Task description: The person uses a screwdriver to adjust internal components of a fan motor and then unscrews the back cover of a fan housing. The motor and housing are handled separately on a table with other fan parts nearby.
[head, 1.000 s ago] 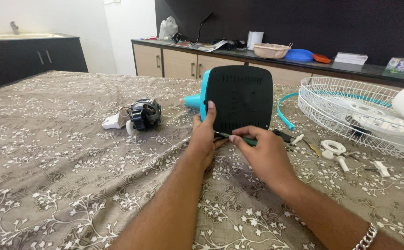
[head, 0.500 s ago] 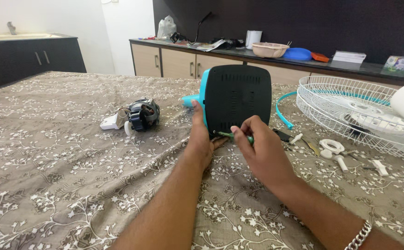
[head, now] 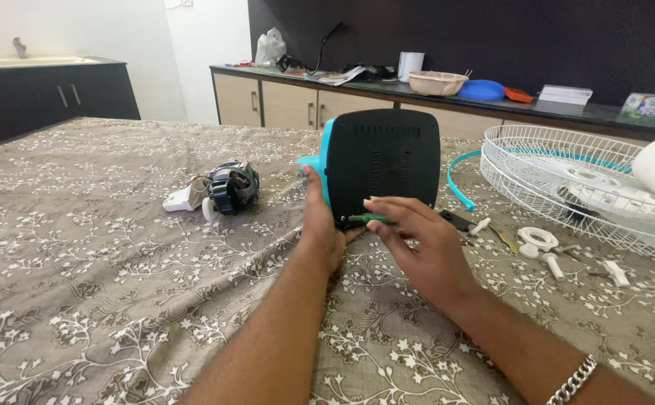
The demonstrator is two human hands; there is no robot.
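The black fan housing stood upright on the bench, just beyond both hands. The left hand gripped its lower left edge, while the right hand pinched a green screwdriver against its base.

A small electric motor lies on the bench. Well right of it sits a white wire fan guard, white plastic knobs just beside.
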